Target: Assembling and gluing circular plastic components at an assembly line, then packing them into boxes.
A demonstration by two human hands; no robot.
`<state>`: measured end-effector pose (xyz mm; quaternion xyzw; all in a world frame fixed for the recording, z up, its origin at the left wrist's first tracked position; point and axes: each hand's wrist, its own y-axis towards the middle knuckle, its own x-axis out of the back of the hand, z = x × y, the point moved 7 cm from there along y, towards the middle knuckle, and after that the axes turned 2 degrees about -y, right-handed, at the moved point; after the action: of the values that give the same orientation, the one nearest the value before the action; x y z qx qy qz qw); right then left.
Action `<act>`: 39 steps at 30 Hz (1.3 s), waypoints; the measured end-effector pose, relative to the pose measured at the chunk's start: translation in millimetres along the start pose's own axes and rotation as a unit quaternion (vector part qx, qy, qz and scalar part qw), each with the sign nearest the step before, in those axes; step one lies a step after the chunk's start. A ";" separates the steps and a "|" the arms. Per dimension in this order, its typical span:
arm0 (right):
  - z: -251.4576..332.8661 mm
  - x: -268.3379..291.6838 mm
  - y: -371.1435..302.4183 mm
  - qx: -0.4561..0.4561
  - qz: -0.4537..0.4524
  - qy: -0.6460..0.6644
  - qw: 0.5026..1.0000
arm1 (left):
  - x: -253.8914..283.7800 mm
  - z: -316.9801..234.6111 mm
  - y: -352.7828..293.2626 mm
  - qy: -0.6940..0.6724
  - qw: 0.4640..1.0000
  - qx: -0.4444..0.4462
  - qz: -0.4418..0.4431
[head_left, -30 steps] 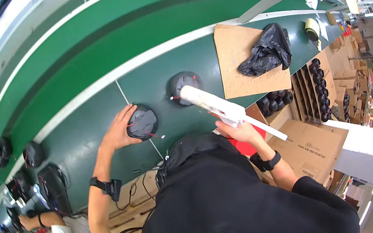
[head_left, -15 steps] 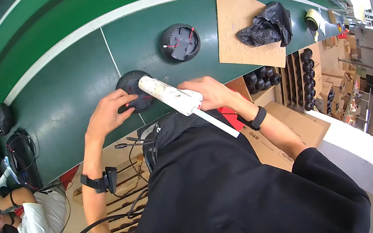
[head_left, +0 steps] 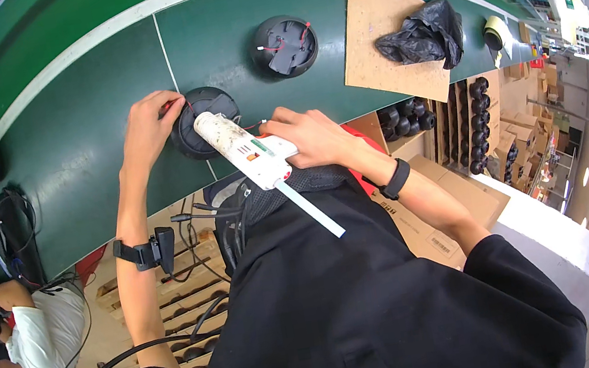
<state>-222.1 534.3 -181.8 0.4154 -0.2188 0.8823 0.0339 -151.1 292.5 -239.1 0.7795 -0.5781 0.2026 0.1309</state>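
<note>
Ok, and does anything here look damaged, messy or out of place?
The white pistol-shaped glue gun in the right hand has brownish stains along its barrel, so it looks grubby. Farther right, a crumpled black plastic bag lies on a tan flat board, which looks untidy. I see no spill.

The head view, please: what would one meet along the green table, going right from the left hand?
Left hand, round black plastic housing, second round black plastic housing, crumpled black plastic bag, yellow-and-black roll.
</note>
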 end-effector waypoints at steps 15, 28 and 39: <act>7.3 -1.4 2.1 0.014 -0.039 0.010 0.999 | -1.6 0.0 -2.0 -0.005 0.999 0.033 -0.001; 8.1 -8.7 2.4 0.022 -0.044 0.006 0.999 | 1.7 -3.1 -5.1 -0.007 0.999 0.040 -0.010; 3.4 -11.4 -0.9 0.000 -0.029 -0.010 1.000 | 16.1 -12.5 -36.1 -0.033 0.998 0.059 -0.005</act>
<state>-212.0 535.1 -188.1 0.4301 -0.2066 0.8770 0.0575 -114.7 295.0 -219.5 0.7950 -0.5653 0.2096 0.0661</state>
